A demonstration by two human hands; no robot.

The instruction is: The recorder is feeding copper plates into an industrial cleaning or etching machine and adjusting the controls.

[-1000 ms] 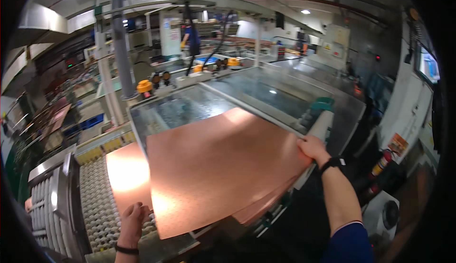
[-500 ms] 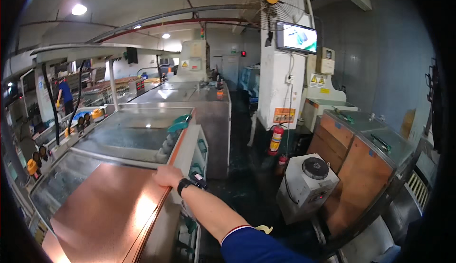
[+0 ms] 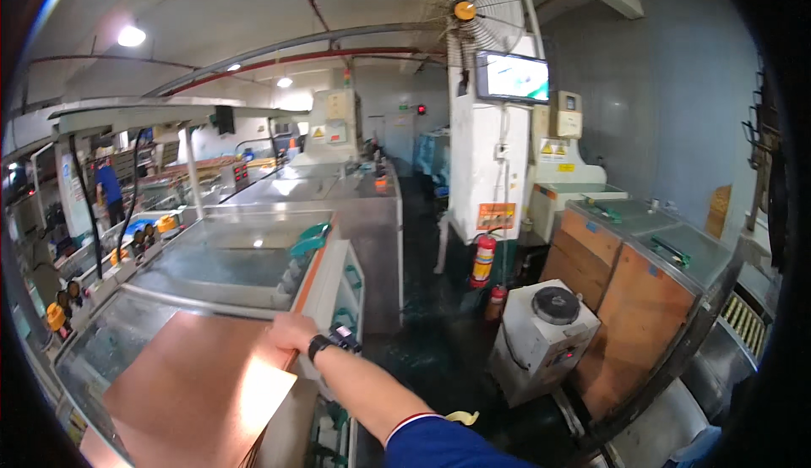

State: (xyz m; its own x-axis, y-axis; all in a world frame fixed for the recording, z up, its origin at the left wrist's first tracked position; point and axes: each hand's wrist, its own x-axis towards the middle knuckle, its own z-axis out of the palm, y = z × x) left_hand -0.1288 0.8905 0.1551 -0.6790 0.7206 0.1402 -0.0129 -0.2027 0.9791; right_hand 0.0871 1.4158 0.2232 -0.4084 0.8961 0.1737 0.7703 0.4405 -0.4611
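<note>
My right hand (image 3: 289,337) reaches in from the lower right, a dark band on its wrist. Its fingers are closed at the far right edge of a copper-coloured sheet (image 3: 182,375); the fingertips are partly hidden. Bright light glares off the sheet beside the hand. More sheet edges (image 3: 252,453) show beneath its near right side. The sheets lie over a glass-topped machine cover (image 3: 93,337). My left hand is out of view.
Past the sheet are another clear cover (image 3: 228,257) with a green handle (image 3: 310,238) and a steel-topped machine (image 3: 372,240). To the right stand a white box unit (image 3: 532,367), a fire extinguisher (image 3: 482,261) and a copper-fronted cabinet (image 3: 646,320). A distant person (image 3: 108,185) wears blue.
The top sheet's right edge has come away from the orange-edged rail, and its near right corner now shows. My right hand is slightly lower and further left in the picture, which has shifted.
</note>
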